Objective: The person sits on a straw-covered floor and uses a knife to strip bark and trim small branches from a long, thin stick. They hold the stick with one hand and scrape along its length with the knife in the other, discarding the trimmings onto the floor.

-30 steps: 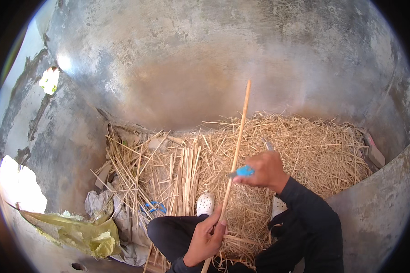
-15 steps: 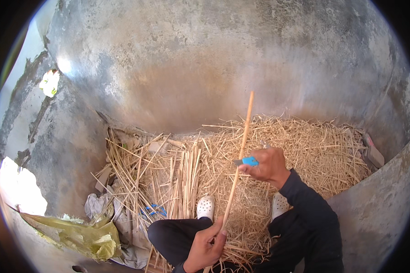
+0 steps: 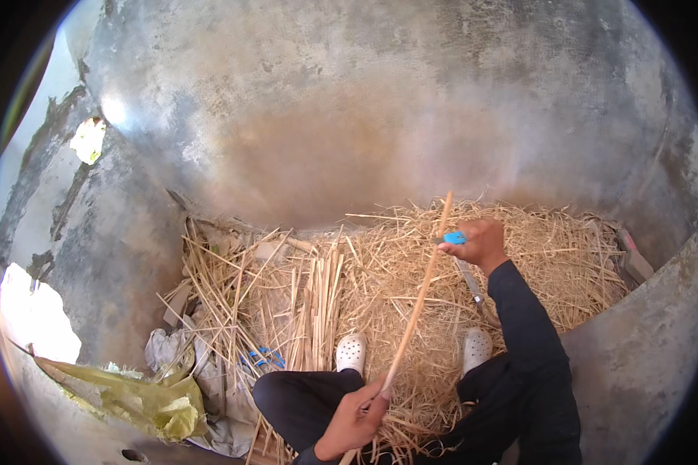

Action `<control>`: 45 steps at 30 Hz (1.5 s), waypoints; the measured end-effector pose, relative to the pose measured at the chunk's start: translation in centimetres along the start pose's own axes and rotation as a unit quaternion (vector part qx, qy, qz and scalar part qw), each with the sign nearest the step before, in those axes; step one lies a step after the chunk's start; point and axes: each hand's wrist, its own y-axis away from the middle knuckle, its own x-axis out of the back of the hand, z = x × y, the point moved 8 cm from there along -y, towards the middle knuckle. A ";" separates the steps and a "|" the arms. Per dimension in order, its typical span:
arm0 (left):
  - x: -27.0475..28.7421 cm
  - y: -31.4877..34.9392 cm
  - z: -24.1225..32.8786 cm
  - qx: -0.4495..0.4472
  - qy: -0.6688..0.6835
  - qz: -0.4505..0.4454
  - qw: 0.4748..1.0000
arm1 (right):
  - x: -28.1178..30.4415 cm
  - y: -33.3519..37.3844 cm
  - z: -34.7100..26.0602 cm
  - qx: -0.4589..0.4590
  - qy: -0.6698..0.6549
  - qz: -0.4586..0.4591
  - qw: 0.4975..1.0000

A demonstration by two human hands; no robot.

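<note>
My left hand (image 3: 358, 417) is closed around the lower end of a long, thin wooden strip (image 3: 416, 314), which slants up and to the right. Farther up, my right hand (image 3: 482, 244) grips a small knife (image 3: 453, 239) with a blue handle. Its short blade lies against the strip near the upper end. Below the right hand, a metal blade (image 3: 468, 280) with a brownish handle rests on the shavings (image 3: 411, 349).
Pale split strips (image 3: 316, 302) lie in a bundle to the left, with loose ones beside them. A blue tangled thing (image 3: 262, 357) lies among these. A yellowish plastic sack (image 3: 143, 399) sits at lower left. A grey concrete wall (image 3: 364, 116) rises ahead; my white clogs (image 3: 350, 353) stand among the shavings.
My right hand with the knife has moved up and right along the strip, toward its far end. The strip leans farther right and its tip is lower. The metal blade below is uncovered.
</note>
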 end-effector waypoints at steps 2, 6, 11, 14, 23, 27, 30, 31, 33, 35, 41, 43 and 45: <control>1.0 0.1 -1.7 0.002 0.021 0.013 1.000 | -1.0 0.3 -0.9 0.023 -0.014 -0.021 0.999; 2.0 2.3 -1.5 -0.026 -0.039 0.019 0.999 | -3.9 3.1 6.6 -0.175 0.017 -0.092 0.980; 4.1 5.0 -1.1 0.009 0.044 0.064 0.997 | -1.8 5.0 11.4 -0.371 0.010 -0.145 0.917; 3.8 3.3 -1.1 0.019 0.018 0.089 0.996 | -1.7 0.1 2.1 -0.256 -0.054 -0.175 0.949; 2.6 0.5 0.7 -0.060 -0.023 0.101 0.993 | 3.9 0.9 -13.1 0.026 -0.192 -0.129 0.973; 2.2 1.0 1.4 -0.081 -0.077 0.093 0.989 | 2.0 0.0 -7.5 -0.103 -0.124 -0.161 0.974; 2.5 0.9 2.2 -0.102 -0.129 0.129 0.978 | 4.3 0.8 -13.2 0.031 -0.199 -0.133 0.970; 2.4 0.9 2.6 -0.118 -0.149 0.130 0.973 | 4.8 0.7 -13.2 0.038 -0.219 -0.097 0.970; 2.2 1.2 3.4 -0.123 -0.204 0.124 0.963 | 3.0 0.3 -9.6 -0.045 -0.148 -0.123 0.980; 2.0 1.5 4.4 -0.113 -0.269 0.108 0.950 | 1.9 -0.4 -6.4 -0.103 -0.104 -0.140 0.979; 2.7 1.9 5.4 -0.218 -0.337 0.139 0.905 | 2.1 1.2 -11.4 -0.014 -0.103 -0.181 0.978; 2.4 1.6 5.3 -0.215 -0.352 0.108 0.905 | 1.0 0.7 -6.4 -0.117 -0.065 -0.183 0.974; 2.1 1.0 5.0 -0.222 -0.361 0.086 0.902 | 0.8 1.6 -6.0 -0.118 -0.070 -0.191 0.972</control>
